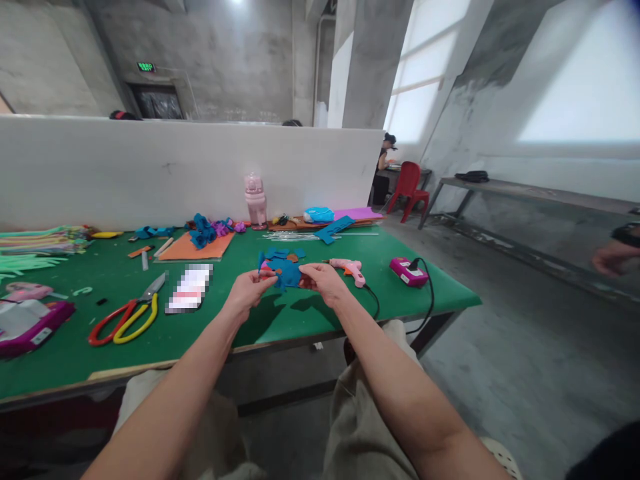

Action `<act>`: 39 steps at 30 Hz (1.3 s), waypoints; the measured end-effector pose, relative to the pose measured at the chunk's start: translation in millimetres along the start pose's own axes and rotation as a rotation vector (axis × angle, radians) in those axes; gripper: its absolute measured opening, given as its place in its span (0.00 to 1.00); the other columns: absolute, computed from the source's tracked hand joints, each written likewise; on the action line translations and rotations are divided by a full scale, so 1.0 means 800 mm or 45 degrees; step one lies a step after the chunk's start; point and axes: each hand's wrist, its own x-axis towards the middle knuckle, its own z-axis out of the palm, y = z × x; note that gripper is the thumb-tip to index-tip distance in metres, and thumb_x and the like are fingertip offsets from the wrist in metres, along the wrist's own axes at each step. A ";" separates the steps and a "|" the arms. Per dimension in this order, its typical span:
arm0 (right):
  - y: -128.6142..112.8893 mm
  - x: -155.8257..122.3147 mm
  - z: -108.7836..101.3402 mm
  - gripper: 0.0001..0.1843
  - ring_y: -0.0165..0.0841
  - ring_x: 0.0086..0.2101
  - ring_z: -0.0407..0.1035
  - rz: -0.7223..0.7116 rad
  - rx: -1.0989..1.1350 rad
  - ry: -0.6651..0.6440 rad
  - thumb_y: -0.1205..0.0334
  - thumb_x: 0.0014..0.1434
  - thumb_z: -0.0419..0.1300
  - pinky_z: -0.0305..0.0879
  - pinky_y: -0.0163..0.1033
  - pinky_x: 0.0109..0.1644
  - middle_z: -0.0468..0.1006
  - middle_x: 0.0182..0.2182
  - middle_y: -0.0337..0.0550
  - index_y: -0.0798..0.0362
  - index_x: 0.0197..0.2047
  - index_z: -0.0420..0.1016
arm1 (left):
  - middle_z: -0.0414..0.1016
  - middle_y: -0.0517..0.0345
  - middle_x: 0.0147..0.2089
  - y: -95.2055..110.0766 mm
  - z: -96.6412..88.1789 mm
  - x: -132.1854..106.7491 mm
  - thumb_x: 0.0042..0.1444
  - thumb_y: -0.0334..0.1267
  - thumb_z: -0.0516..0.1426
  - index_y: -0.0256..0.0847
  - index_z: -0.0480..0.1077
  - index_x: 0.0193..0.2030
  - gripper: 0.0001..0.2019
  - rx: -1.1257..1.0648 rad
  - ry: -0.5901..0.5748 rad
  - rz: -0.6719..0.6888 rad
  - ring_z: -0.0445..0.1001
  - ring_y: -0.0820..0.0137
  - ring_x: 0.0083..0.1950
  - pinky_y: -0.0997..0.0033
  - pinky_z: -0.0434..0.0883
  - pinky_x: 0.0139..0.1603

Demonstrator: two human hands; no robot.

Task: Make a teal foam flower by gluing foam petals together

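- Head view: blue piece (289, 275), one, flat, with a small orange-brown spot; located between the two hands, raised just above the surface (195, 337), its shadow falling on the green top.
- Left hand (245, 291): thumb and fingers pinched together on the near left edge of the blue piece.
- Right hand (325, 280): thumb and fingertips closed on the right edge of the blue piece, opposite the left hand.
- Blue scraps (275, 253), several: just beyond the blue piece, a brown disc (293, 258) among them.
- Glue gun (350, 268), pink, orange trigger: lying just right of the right hand, nozzle toward it, dark cord trailing.
- Power strip (409, 273), magenta: farther right, black plug inserted.
- Phone (190, 287), screen pixelated: left of the left hand, lying flat.
- Scissors (131, 317), one red and one yellow handle: left of the phone, blades slightly parted.
- Orange sheet (195, 250): beyond the phone, bearing blue flowers (201, 231) and purple ones.
- Pale rods (295, 236), a loose bundle: beyond the scraps, a blue strip (335, 230) at their right.
- Cup (256, 201), pink, upright: at the back, against the white partition (190, 167).
- Pipe cleaners (43, 241), multicoloured: far left.
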 end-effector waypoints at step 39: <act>0.007 -0.018 0.029 0.17 0.29 0.27 0.73 0.317 0.140 -0.519 0.55 0.49 0.64 0.71 0.35 0.34 0.75 0.31 0.45 0.57 0.37 0.68 | 0.62 0.67 0.16 -0.002 0.009 -0.008 0.39 0.40 0.60 0.35 0.67 0.29 0.11 0.036 -0.085 0.001 0.48 0.85 0.12 0.80 0.44 0.12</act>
